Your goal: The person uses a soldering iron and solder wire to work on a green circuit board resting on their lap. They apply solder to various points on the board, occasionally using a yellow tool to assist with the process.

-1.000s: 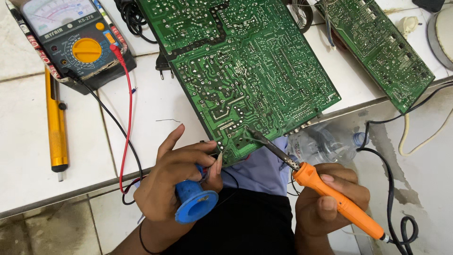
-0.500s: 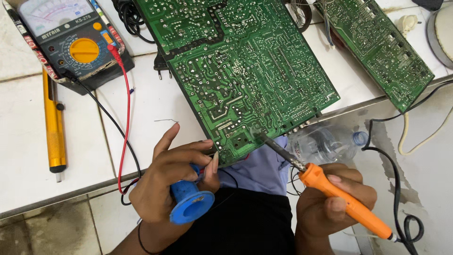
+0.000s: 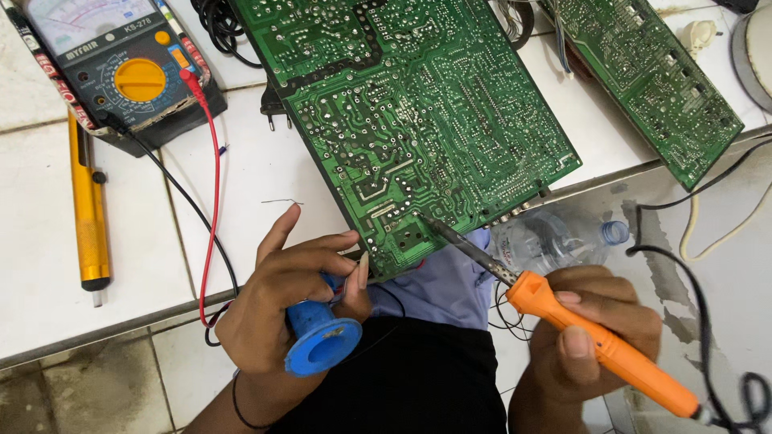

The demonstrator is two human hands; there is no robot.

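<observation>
The right hand [image 3: 591, 337] is clenched around the orange soldering iron [image 3: 603, 345], whose tip meets the near edge of the big green board [image 3: 410, 120] — well ahead of the grip, up and to the left. The left hand [image 3: 289, 297] grasps a blue spool [image 3: 318, 341] just beside that same board edge, fingers curled over it — the spool's flange faces the camera, below the tabletop [image 3: 241, 169].

Multimeter [image 3: 121, 68] top-left: pale dial screen (yellow knob).
</observation>
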